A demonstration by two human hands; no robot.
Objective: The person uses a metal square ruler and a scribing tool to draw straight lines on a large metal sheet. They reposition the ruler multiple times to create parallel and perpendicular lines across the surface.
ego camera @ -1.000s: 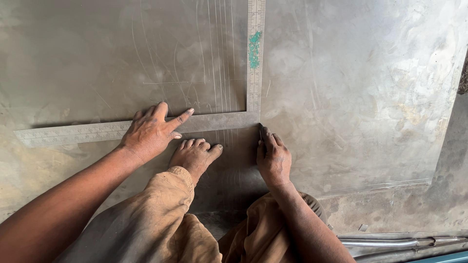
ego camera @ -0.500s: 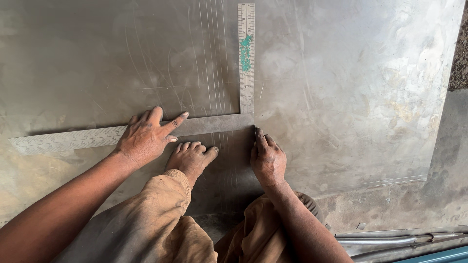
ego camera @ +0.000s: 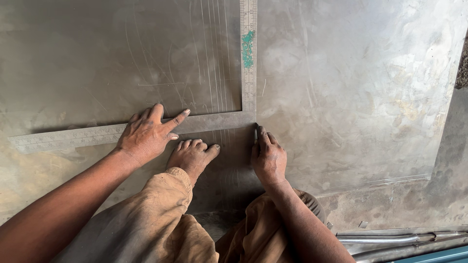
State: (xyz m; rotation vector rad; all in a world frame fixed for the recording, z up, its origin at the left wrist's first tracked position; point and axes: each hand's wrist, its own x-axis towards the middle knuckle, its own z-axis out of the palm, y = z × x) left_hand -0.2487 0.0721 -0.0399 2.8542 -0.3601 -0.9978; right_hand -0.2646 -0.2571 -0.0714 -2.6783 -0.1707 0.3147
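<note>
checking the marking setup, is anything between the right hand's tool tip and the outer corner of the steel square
Nothing visible. The right hand holds a thin dark tool whose tip sits right at the corner of the steel square on the metal sheet. The left hand presses the square's horizontal arm; a bare foot rests below it.

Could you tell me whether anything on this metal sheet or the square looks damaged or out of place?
Only small things: a green smear stains the steel square's upright blade, and the metal sheet is scratched and blotchy. The square lies flat under the left hand.

Bare forearms, a bare foot [ego camera: 192,156], dusty tan-brown trousers [ego camera: 161,229].
</note>
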